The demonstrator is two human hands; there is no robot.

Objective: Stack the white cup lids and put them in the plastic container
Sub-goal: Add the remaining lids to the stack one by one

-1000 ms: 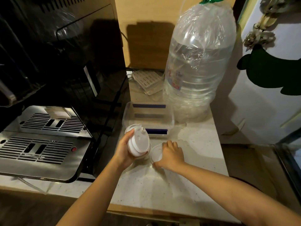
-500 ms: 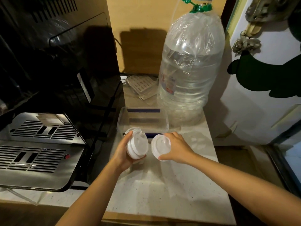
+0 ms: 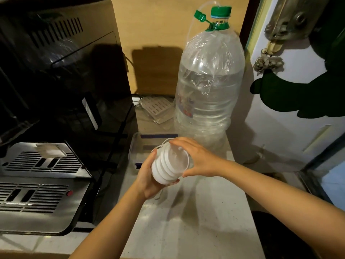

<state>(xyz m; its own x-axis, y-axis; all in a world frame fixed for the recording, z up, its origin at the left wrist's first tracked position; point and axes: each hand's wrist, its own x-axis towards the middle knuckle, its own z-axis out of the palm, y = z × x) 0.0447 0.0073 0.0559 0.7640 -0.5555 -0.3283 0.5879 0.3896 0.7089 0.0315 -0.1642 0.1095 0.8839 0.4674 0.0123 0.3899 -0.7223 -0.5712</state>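
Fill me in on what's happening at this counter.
A person is stacking white lids over the counter. The left hand grips the stack from below, and the right hand presses a lid onto its top end. The clear container sits open just behind the hands, beside a big water bottle. None of the held lids is in the container yet.

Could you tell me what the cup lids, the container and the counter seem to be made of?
Cup lids: thin white matte plastic, with moulded ridges. Container: clear glossy plastic; the counter shows through. Counter: pale speckled stone or laminate, faintly reflective; which is unclear.
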